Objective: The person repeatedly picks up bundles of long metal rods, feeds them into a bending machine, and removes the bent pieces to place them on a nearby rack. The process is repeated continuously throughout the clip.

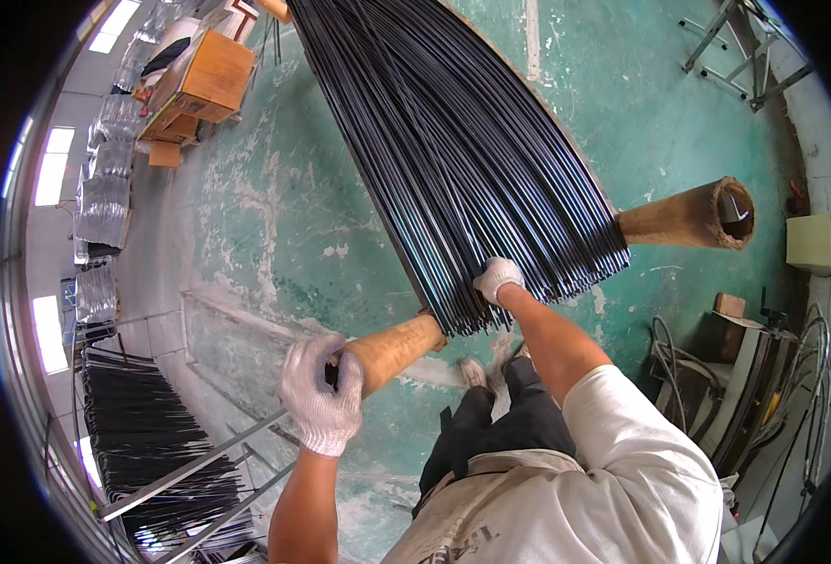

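Many long, thin black rods (472, 169) lie side by side in a wide layer that runs away from me, their near ends uneven. A brown cardboard tube (392, 355) sticks out from under the layer's near left corner. My left hand (319, 395), in a white knitted glove, is closed round the rim of that tube's open end. Also gloved, my right hand (500, 279) is curled down on the rods close to their near ends. Its fingertips are partly hidden among the rods, so how many it grips cannot be seen.
Another cardboard tube end (688, 214) juts out at the layer's right. More black rods (147, 432) rest on a metal frame (199, 465) at lower left. A wooden cabinet (210, 77) stands far left. Machinery with hoses (753, 376) is at right, a metal stand (749, 56) far right.
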### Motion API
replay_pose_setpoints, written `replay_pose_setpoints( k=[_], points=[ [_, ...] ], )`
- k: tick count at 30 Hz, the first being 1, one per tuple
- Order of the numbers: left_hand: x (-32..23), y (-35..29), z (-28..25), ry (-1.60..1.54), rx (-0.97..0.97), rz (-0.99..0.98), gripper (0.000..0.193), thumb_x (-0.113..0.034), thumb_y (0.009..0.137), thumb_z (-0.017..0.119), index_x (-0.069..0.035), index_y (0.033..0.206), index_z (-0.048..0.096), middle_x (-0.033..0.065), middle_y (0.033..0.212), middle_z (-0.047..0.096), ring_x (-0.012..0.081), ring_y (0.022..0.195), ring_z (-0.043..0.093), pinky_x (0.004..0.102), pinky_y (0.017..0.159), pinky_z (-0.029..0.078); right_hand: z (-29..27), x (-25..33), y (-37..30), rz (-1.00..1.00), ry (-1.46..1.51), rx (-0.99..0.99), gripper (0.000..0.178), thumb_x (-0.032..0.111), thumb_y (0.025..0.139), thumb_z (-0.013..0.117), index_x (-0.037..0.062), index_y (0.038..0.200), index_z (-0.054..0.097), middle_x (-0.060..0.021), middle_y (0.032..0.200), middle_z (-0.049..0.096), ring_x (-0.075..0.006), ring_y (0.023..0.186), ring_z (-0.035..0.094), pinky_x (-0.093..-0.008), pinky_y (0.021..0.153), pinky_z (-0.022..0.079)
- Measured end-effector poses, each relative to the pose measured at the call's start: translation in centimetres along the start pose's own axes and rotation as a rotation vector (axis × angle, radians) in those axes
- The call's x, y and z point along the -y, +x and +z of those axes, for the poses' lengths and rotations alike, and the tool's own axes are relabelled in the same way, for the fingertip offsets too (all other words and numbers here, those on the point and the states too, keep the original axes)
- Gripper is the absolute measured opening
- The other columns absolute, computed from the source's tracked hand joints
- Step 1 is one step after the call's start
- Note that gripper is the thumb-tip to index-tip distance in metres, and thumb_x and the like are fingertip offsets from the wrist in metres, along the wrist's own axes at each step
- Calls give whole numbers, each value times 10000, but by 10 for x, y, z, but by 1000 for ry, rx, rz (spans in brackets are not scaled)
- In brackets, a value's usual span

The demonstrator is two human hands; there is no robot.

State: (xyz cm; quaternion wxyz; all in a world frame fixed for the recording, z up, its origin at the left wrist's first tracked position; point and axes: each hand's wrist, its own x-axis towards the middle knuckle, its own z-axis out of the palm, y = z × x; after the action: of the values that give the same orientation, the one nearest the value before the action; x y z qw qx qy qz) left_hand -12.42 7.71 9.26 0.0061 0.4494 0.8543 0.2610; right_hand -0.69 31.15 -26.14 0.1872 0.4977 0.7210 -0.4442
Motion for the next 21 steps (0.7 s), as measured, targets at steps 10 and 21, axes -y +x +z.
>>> replay_pose_setpoints(
  k=[10,21],
  points=[
    [-2,-6,2,70,-88,234,172,-57,907,743,11,1064,747,201,1038,745,410,949,720,495,897,582,18,-42,-11,-64,484,-97,956,558,1008,784,-140,1600,505,-325,1436,720,-408,1339,708,-452,1124,567],
    [-52,-120,79,-507,185,620,209,-150,866,778,-51,1049,759,192,1034,775,386,988,757,535,970,594,18,-225,-364,247,143,-189,651,638,943,815,33,1182,811,-289,1126,808,-464,1107,786,-527,945,614]
  ],
)
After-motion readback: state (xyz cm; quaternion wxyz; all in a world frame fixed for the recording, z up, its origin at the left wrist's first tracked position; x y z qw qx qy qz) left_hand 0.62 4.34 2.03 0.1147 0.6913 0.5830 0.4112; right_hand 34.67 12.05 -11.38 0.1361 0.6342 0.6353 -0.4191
